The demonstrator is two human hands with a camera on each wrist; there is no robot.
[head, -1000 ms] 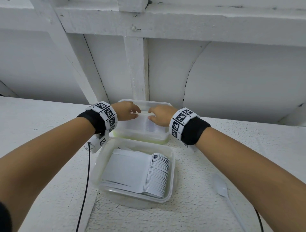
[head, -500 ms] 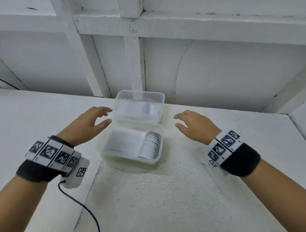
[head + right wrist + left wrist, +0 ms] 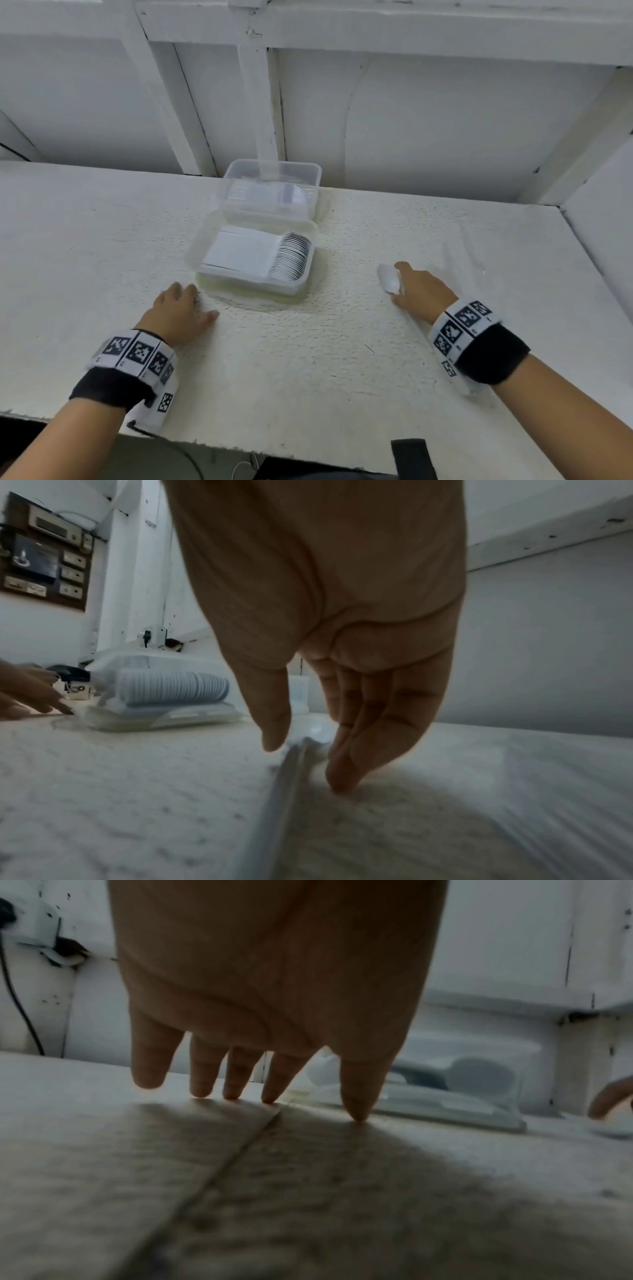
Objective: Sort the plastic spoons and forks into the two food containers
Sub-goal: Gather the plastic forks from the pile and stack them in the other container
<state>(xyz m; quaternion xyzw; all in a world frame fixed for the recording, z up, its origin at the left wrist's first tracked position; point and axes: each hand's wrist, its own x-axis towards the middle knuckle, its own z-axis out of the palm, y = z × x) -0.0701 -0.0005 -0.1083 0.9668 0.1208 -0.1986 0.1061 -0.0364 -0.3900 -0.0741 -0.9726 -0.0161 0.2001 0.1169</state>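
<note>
**Hands leaving the containers for the last loose spoon**

Nearest the camera, both wrists are wearing bands point(image 3: 137, 354) printed with black-and-white square code markers; these patterns are the only printing in view, and no brand, label or readable word is showing on anything.

A second ago both hands were together at the far container. Now they are lying well apart on the white textured table point(image 3: 291, 359). The left hand point(image 3: 180, 310) is resting flat just in front of the near container, fingers straight and spread, tips touching the surface and holding nothing. The right hand point(image 3: 423, 291) is coming down over a loose white spoon point(image 3: 389, 281) lying on the table well to the right of the containers. In the right wrist view the thumb and fingers point(image 3: 356, 753) are bracketing the spoon's handle point(image 3: 291, 758), one on either side, not yet closed on it.

That shift suggests the work at the containers is finished for now and the pickup of this last visible stray piece is beginning.

Farther back, the near container point(image 3: 310, 270) is holding a packed row of nested spoons point(image 3: 291, 257). Touching its far edge, the far container point(image 3: 317, 174) is holding white cutlery too blurred to name, presumably the forks.
</note>
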